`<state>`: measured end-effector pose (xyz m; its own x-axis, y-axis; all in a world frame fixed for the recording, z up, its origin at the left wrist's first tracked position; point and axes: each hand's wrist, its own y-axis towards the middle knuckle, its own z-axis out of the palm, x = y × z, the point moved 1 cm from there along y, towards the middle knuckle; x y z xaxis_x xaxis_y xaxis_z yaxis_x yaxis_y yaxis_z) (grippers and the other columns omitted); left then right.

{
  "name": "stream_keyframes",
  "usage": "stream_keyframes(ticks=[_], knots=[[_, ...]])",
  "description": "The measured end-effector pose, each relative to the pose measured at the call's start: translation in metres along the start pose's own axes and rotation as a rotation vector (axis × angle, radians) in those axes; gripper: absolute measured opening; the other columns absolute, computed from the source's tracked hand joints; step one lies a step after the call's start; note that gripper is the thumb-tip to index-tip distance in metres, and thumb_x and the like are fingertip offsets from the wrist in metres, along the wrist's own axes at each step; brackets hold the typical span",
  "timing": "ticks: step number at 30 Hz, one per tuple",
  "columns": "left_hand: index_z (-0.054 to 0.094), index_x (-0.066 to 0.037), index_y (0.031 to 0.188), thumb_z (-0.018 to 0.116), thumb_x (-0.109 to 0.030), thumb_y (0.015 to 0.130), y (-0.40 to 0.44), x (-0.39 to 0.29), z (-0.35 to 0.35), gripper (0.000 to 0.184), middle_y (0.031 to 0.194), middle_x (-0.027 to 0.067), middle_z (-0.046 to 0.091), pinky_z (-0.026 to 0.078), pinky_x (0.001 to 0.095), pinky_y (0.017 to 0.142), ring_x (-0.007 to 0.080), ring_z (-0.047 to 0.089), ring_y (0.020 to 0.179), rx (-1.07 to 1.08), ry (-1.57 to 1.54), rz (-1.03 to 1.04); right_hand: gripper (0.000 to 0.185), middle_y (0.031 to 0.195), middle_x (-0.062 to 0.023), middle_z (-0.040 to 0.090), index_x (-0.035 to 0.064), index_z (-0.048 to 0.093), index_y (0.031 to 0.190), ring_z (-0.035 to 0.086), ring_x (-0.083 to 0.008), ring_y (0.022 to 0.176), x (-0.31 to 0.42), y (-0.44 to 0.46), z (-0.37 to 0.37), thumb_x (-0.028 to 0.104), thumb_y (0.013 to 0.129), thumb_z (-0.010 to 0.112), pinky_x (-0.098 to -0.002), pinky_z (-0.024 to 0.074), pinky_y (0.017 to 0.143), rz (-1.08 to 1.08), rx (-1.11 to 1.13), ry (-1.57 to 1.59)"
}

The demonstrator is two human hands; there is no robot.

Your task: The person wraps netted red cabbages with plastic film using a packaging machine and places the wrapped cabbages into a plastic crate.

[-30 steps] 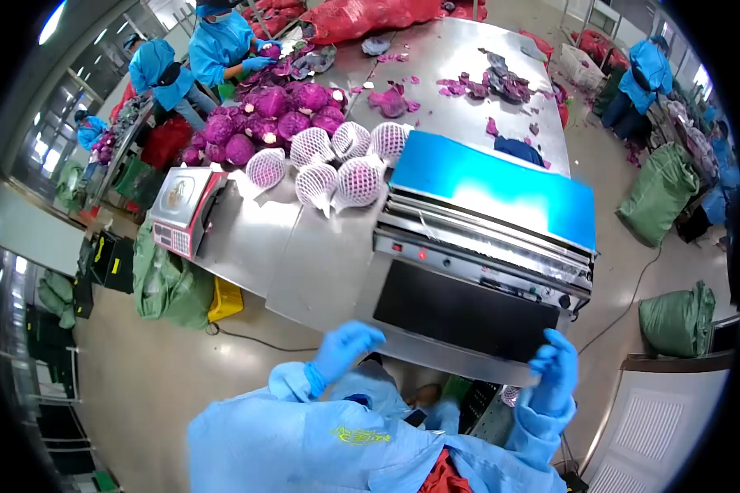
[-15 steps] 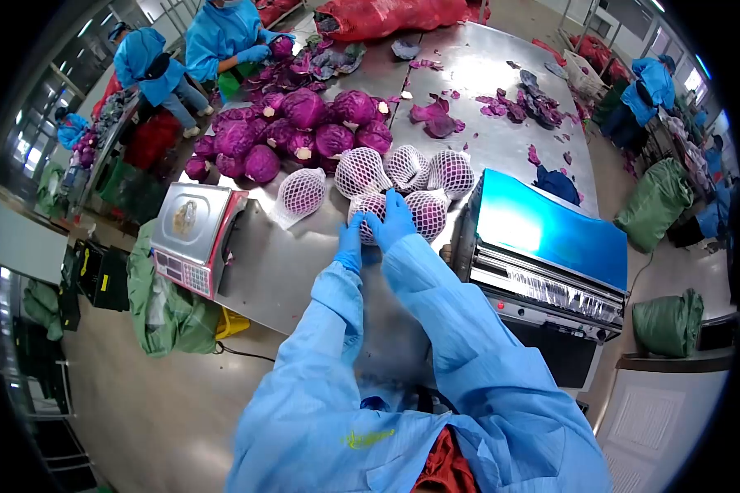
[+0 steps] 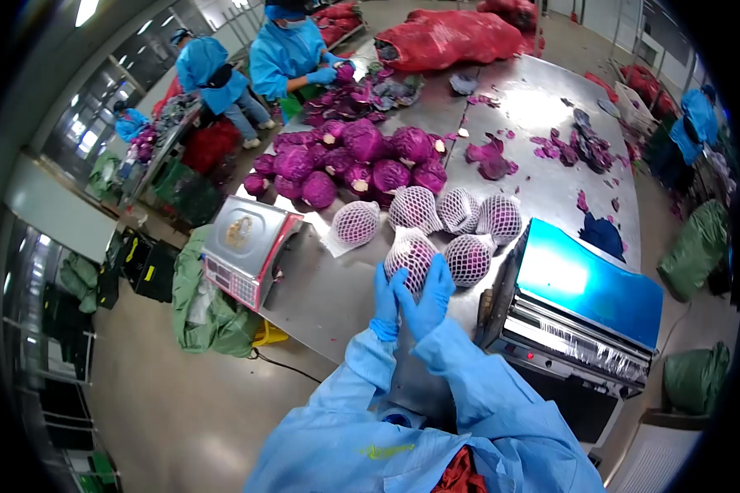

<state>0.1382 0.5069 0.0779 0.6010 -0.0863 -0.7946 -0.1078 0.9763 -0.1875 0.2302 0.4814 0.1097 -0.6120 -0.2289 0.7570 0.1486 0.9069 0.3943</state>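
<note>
A red cabbage in a white foam net (image 3: 410,256) is between my two blue-gloved hands at the near edge of a group of netted cabbages. My left hand (image 3: 385,304) presses on its lower left side, and my right hand (image 3: 428,297) cups the lower right side, fingers curved round it. Whether it rests on the table is hidden. Close by on the right sits another netted cabbage (image 3: 469,260), with several more behind, one of them a netted cabbage (image 3: 354,224) farther left. A pile of bare red cabbages (image 3: 363,140) lies beyond.
A scale (image 3: 247,238) stands to the left and a film-wrapping machine (image 3: 584,304) to the right on the metal table (image 3: 543,94). Loose leaves (image 3: 492,158) lie farther back, near a red mesh sack (image 3: 452,39). Across the table a co-worker (image 3: 288,57) handles a cabbage.
The view has shifted, so the table's contents appear lower and farther right. My hands have drawn back to the near side of the netted cabbage, which now shows more of its top.
</note>
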Motion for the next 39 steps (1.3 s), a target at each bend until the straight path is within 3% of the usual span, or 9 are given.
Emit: stream_keyframes(ticks=[5,10,18,23,28,31,35,36,39], knots=[[0.037,0.001,0.13,0.06,-0.023,0.084,-0.061,-0.033,0.076,0.056,0.119,0.0144,0.05,0.047,0.0335,0.09,0.0224,0.052,0.107,0.162,0.11,0.159,0.092,0.132,-0.0311,0.028,-0.0108,0.017,0.139,0.034,-0.0447,0.117,0.034,-0.009,-0.098,0.028,0.074,0.069,-0.0487,0.0265,0.1,-0.189,-0.104,0.024],[0.032,0.0,0.136,0.057,-0.025,0.088,-0.104,-0.001,0.164,0.06,0.127,0.0139,0.044,0.042,0.0312,0.095,0.0209,0.047,0.113,0.32,0.147,0.066,0.088,0.131,-0.0309,0.03,-0.0102,0.021,0.138,0.034,-0.0447,0.117,0.022,-0.018,-0.217,0.025,0.072,0.067,-0.0495,0.0279,0.099,-0.157,-0.162,-0.077],[0.046,-0.001,0.117,0.059,-0.031,0.088,-0.139,0.093,0.295,0.044,0.103,0.009,0.056,0.05,0.0255,0.077,0.0156,0.059,0.088,0.525,0.358,-0.142,0.085,0.126,-0.0273,0.033,-0.0069,0.027,0.134,0.035,-0.041,0.107,-0.075,-0.032,-0.345,0.02,0.067,0.072,-0.0485,0.0319,0.092,0.124,-0.321,-0.227],[0.05,0.002,0.113,0.06,-0.034,0.088,-0.117,0.139,0.324,0.045,0.099,0.0096,0.06,0.05,0.0252,0.072,0.0133,0.059,0.085,0.573,0.603,-0.182,0.075,0.115,-0.025,0.04,-0.0019,0.037,0.126,0.039,-0.0382,0.1,-0.128,-0.015,-0.382,0.021,0.066,0.074,-0.0476,0.0353,0.087,0.309,-0.276,-0.224],[0.049,-0.002,0.118,0.057,-0.047,0.087,-0.112,0.15,0.335,0.056,0.094,0.0125,0.062,0.054,0.0293,0.044,0.0186,0.064,0.065,0.536,0.702,-0.305,0.061,0.111,-0.0219,0.048,0.0081,0.05,0.124,0.04,-0.0373,0.103,-0.17,-0.009,-0.395,0.031,0.071,0.07,-0.0457,0.037,0.089,0.281,-0.224,-0.17],[0.049,-0.003,0.119,0.057,-0.048,0.086,-0.115,0.139,0.334,0.057,0.094,0.0118,0.062,0.053,0.0274,0.043,0.0175,0.064,0.064,0.532,0.759,-0.38,0.06,0.121,-0.019,0.047,0.0055,0.049,0.13,0.045,-0.0314,0.112,-0.194,-0.009,-0.411,0.026,0.077,0.068,-0.0409,0.0388,0.096,0.389,-0.024,0.094],[0.049,-0.004,0.122,0.058,-0.046,0.086,-0.115,0.136,0.325,0.056,0.093,0.0105,0.062,0.052,0.0266,0.044,0.0158,0.063,0.063,0.548,0.918,-0.116,0.052,0.115,-0.0195,0.052,0.0114,0.053,0.126,0.051,-0.0335,0.104,-0.194,-0.019,-0.412,0.03,0.079,0.066,-0.0411,0.0421,0.092,0.347,-0.174,0.1],[0.049,-0.003,0.122,0.06,-0.043,0.085,-0.117,0.134,0.324,0.056,0.094,0.0106,0.062,0.052,0.026,0.046,0.0149,0.063,0.066,0.581,0.844,-0.234,0.053,0.116,-0.022,0.05,0.0103,0.05,0.127,0.052,-0.0344,0.107,-0.196,-0.016,-0.413,0.032,0.081,0.064,-0.04,0.0423,0.093,0.383,0.043,0.577],[0.051,-0.002,0.119,0.061,-0.04,0.086,-0.111,0.149,0.319,0.051,0.095,0.0106,0.062,0.052,0.0252,0.048,0.0139,0.063,0.07,0.545,0.697,-0.161,0.056,0.117,-0.0232,0.05,0.0047,0.048,0.127,0.053,-0.0332,0.108,-0.202,-0.016,-0.399,0.032,0.081,0.065,-0.0374,0.0437,0.091,0.376,-0.08,0.194]])
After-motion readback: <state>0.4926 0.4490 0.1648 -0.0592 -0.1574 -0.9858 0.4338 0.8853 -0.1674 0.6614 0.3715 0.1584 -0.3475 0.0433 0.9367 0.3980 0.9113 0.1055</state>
